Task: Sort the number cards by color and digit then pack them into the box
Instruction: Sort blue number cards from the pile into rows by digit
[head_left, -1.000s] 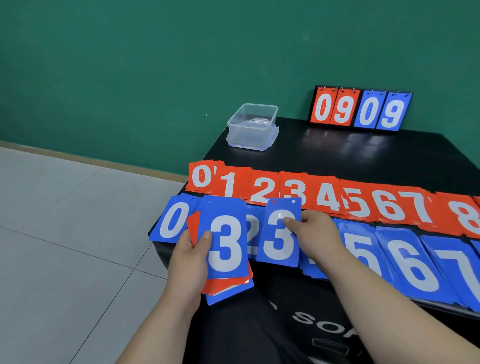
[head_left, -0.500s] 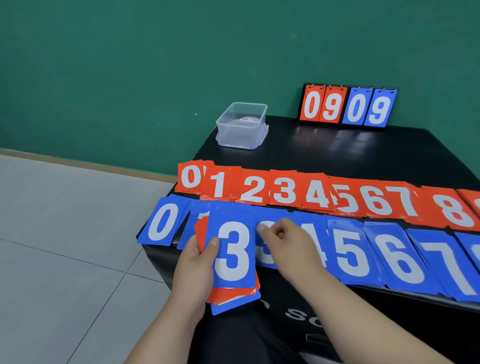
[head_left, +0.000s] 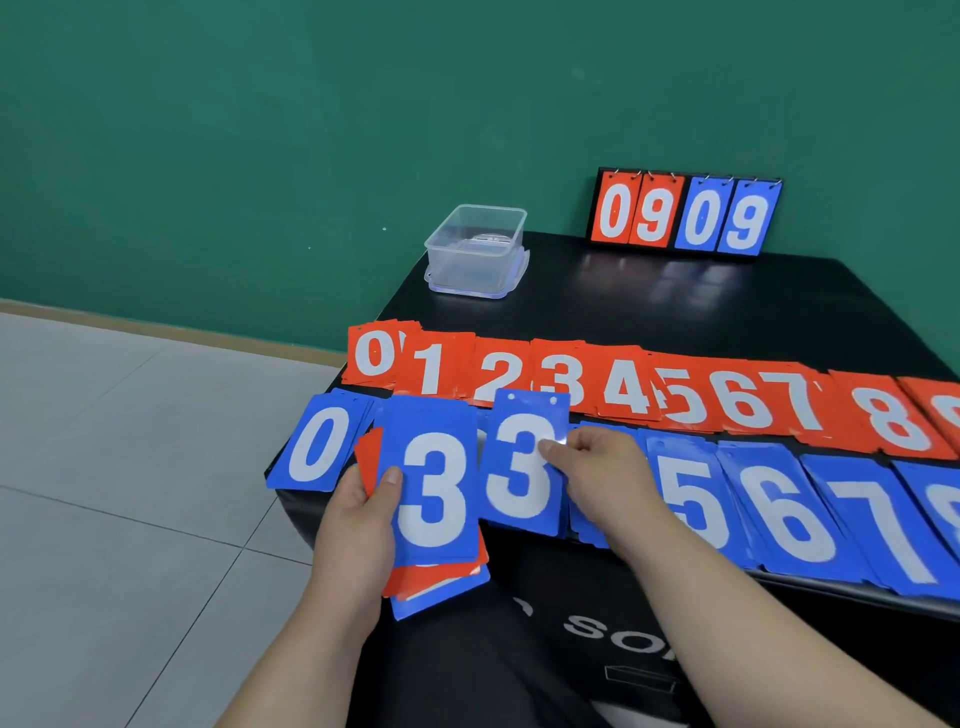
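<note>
- The black surface (head_left: 675, 312) carries two sorted rows beyond both grips. Nothing is packed, so I judge the sorting well along and the packing not yet begun.
- The red row (head_left: 623, 384), the farther one from the grips, runs in overlapping piles from 0 to 8. One more pile is cut off by the frame edge at the right.
- The blue row (head_left: 779, 509), the nearer one, shows 0 to the left of the left grip (head_left: 353, 525) and 5, 6 and 7 to the right of the right grip (head_left: 608, 467). The piles between are hidden behind the held cards and the hand, so I cannot tell how they stand.
- A scoreboard stand (head_left: 685, 215) reading 09 09 sits well beyond the right grip at the far edge, its cards hanging on rings.
- The clear box (head_left: 475, 249) stands well beyond the left grip, lid off. It probably holds no cards, though glare makes that hard to confirm.
- The left grip is closed round a mixed red and blue stack (head_left: 436, 571), thumb on the top card's face, a blue 3. These cards are left to sort.
- The right grip pinches a single blue 3 card (head_left: 522, 462), thumb on its face, just right of the stack and over the blue row. It is likely bound for the blue 3 pile.
</note>
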